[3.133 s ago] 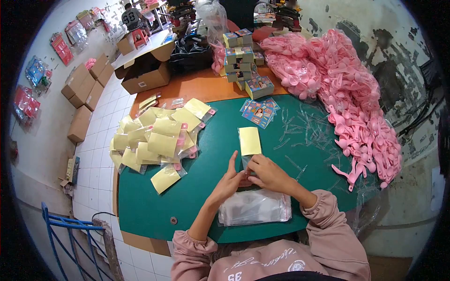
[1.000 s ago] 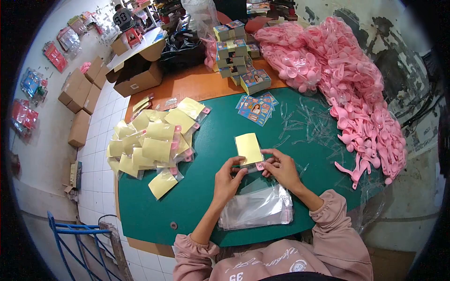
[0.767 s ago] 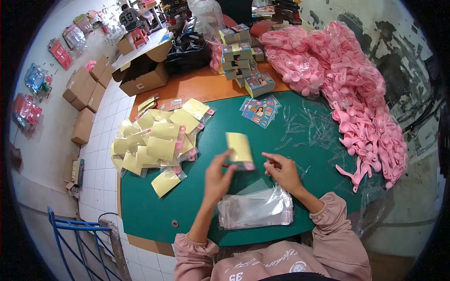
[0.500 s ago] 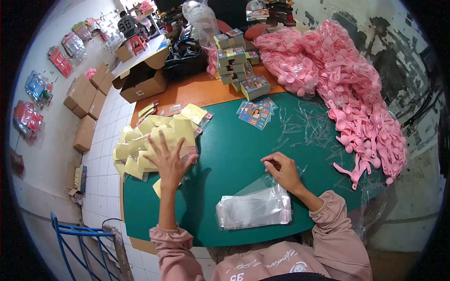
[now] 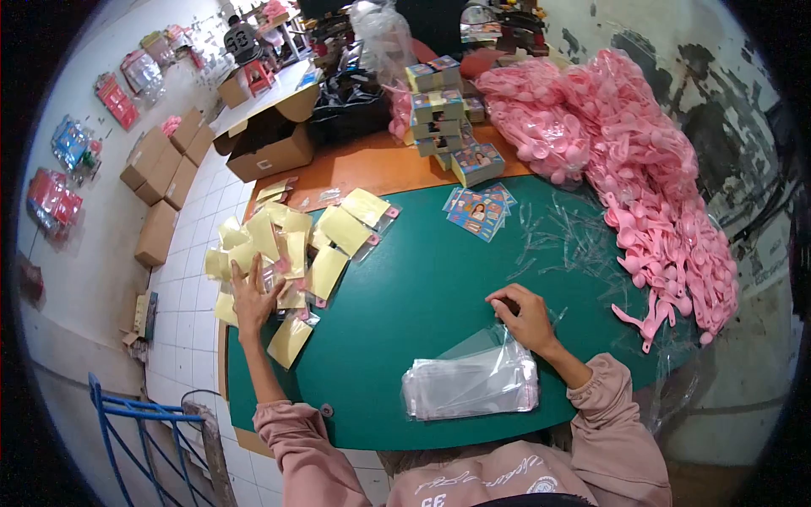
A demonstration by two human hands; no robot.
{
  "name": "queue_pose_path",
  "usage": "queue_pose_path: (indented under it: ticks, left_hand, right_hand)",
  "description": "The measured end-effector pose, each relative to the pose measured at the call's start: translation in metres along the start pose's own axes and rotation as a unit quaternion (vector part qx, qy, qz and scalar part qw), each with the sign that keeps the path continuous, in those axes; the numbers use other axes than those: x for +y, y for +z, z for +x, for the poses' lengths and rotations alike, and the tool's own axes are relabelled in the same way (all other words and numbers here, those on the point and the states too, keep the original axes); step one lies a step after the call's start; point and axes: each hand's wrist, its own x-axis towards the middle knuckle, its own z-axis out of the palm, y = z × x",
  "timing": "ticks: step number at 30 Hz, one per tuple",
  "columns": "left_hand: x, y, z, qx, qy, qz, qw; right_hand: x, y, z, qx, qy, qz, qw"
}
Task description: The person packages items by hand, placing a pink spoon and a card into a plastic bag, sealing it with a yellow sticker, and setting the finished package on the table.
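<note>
My left hand [image 5: 253, 297] lies with fingers spread on the near left part of a pile of clear packets with yellow cards [image 5: 328, 270]. Small pink ends stick out beside some of these cards. Close to that hand, one separate yellow-card packet [image 5: 290, 340] lies at the pile's near edge. My right hand [image 5: 525, 319] is curled above the green table, thumb and forefinger together, with nothing visible in it. Just below it lies a stack of clear plastic bags [image 5: 469, 384], the top ones askew and reaching up toward the wrist.
Pink plastic spoons [image 5: 659, 228], partly in clear bags, heap up at the right. Thin clear strips [image 5: 562, 232] litter the green table [image 5: 405, 296]. Printed cards [image 5: 479, 211] lie before stacked card bundles [image 5: 439, 118]. An open carton [image 5: 270, 152] stands far left; a person [image 5: 241, 42] sits beyond.
My left hand has come down leftward onto the packets, and the pile has spread out, with several packets lying more separately. My right hand keeps its curled pose. The view has shifted slightly.
</note>
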Motion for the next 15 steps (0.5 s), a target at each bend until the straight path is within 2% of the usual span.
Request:
queue_pose_path:
  ticks: [3, 8, 11, 12, 13, 15]
  left_hand:
    - [-0.037, 0.013, 0.010, 0.056, 0.027, 0.038, 0.997]
    - [-0.065, 0.011, 0.013, 0.014, -0.058, 0.094, 0.994]
    - [-0.116, 0.025, 0.028, 0.023, -0.067, 0.044, 0.997]
    - [-0.120, 0.021, 0.028, 0.024, -0.057, -0.044, 0.997]
    - [-0.101, -0.004, 0.026, -0.053, -0.090, -0.156, 0.982]
    - [-0.125, 0.013, 0.032, -0.041, -0.133, -0.381, 0.914]
  right_hand:
    - [0.001, 0.001, 0.000, 0.001, 0.008, 0.000, 1.000]
    - [0.004, 0.003, 0.001, 0.005, 0.007, -0.005, 1.000]
    - [0.004, 0.002, 0.002, 0.004, 0.013, -0.012, 1.000]
    - [0.004, 0.001, 0.002, 0.003, 0.016, -0.014, 1.000]
    - [0.005, 0.001, 0.001, 0.006, 0.018, -0.015, 1.000]
    - [0.007, 0.002, 0.001, 0.010, 0.012, -0.003, 1.000]
